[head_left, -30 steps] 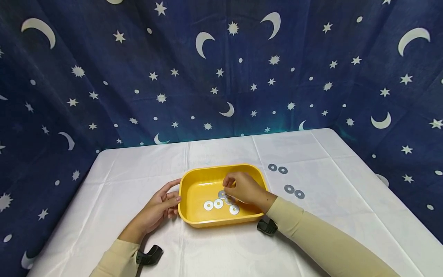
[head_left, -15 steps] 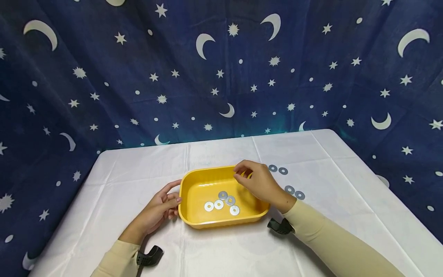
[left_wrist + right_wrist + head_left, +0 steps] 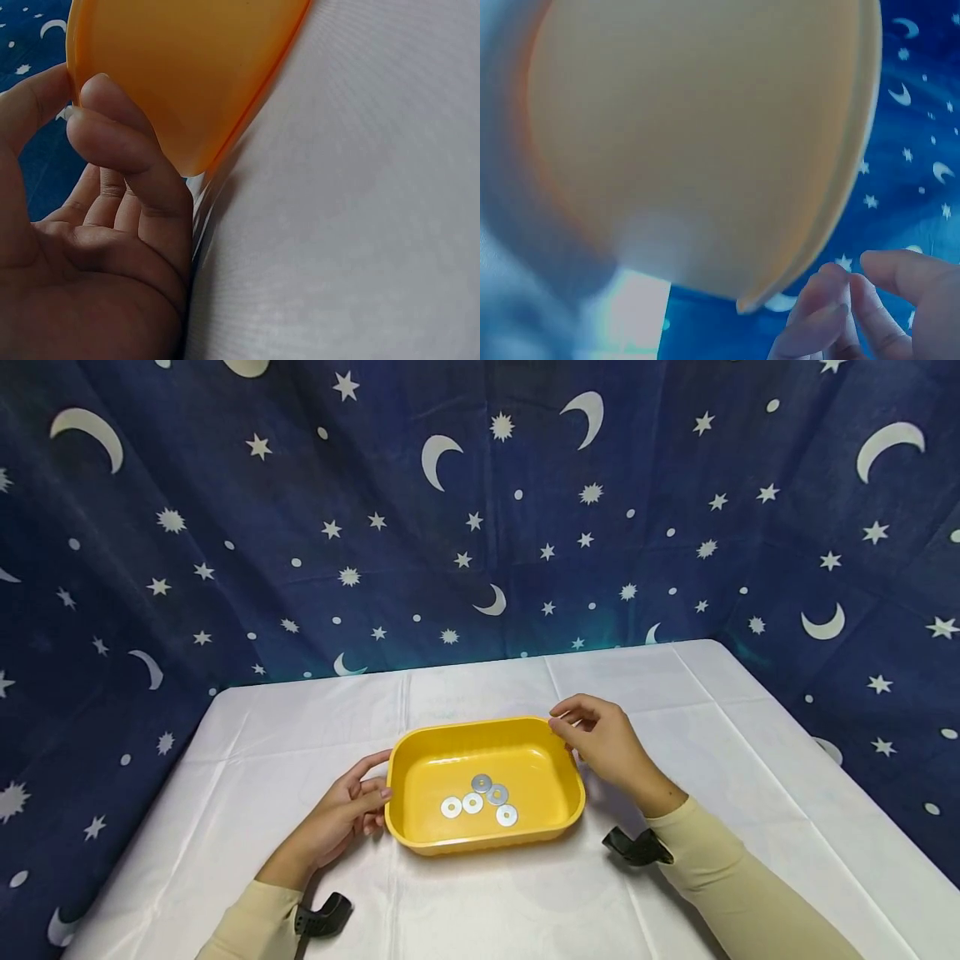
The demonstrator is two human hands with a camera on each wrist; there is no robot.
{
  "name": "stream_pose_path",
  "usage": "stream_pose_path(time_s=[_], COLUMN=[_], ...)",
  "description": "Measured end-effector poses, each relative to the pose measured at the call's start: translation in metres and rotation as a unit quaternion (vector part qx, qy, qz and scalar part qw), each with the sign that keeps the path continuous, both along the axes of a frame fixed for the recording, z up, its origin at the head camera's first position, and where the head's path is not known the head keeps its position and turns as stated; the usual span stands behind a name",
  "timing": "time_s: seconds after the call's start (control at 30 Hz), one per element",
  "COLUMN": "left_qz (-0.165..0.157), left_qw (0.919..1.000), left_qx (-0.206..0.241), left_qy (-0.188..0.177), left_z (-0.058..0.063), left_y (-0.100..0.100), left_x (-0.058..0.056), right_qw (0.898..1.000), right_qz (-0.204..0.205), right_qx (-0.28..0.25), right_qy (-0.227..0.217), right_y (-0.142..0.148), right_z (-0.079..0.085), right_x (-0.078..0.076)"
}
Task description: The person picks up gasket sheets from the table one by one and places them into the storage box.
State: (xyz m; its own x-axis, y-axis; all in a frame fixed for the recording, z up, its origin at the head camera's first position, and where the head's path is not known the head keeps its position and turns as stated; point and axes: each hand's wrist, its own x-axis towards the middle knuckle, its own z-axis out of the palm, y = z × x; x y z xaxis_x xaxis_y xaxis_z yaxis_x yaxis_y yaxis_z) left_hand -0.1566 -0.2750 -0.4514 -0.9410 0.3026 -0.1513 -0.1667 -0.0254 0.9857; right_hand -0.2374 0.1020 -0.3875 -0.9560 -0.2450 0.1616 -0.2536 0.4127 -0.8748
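A yellow tray stands on the white-covered table, holding several flat metal washers grouped on its floor. My left hand lies against the tray's left side, index finger and thumb tip at the rim; the left wrist view shows the index fingertip on the rim. My right hand is beyond the tray's back right corner, fingers loosely bent, thumb near the index finger. No item shows between those fingers in the right wrist view. The washers on the table at the right are hidden behind this hand.
A white cloth covers the table. Behind and around it hangs a dark blue curtain with moons and stars. Black wrist camera mounts sit on both sleeves, the right one low beside the tray.
My right hand has lifted from over the washers in the tray and moved right, past the tray's back right corner, covering the washers on the table. The left hand stays at the tray.
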Motion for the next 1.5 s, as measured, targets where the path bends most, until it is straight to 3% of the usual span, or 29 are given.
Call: stream_pose_path(time_s=[0.27,0.57,0.9,1.23,1.5], left_qz=[-0.005,-0.002,-0.008,-0.009,-0.01], left_qw=[1.0,1.0,0.9999,0.9999,0.9999], left_qx=[0.006,0.0,0.008,0.006,0.011], left_qy=[0.001,0.003,0.004,0.001,0.007], left_z=[-0.001,0.001,-0.001,0.0,0.001], left_y=[0.003,-0.001,-0.002,0.0,0.0], left_x=[-0.001,0.0,0.001,0.0,-0.001], right_qw=[0.999,0.996,0.991,0.981,0.978], right_qz=[-0.031,-0.063,-0.075,-0.073,-0.051], right_qx=[-0.023,-0.009,0.013,0.048,0.076], right_qy=[-0.038,-0.062,-0.107,-0.171,-0.189], right_y=[0.024,0.044,0.066,0.083,0.087], right_z=[-0.006,-0.016,-0.033,-0.049,-0.051], right_x=[-0.01,-0.033,-0.047,-0.056,-0.059])
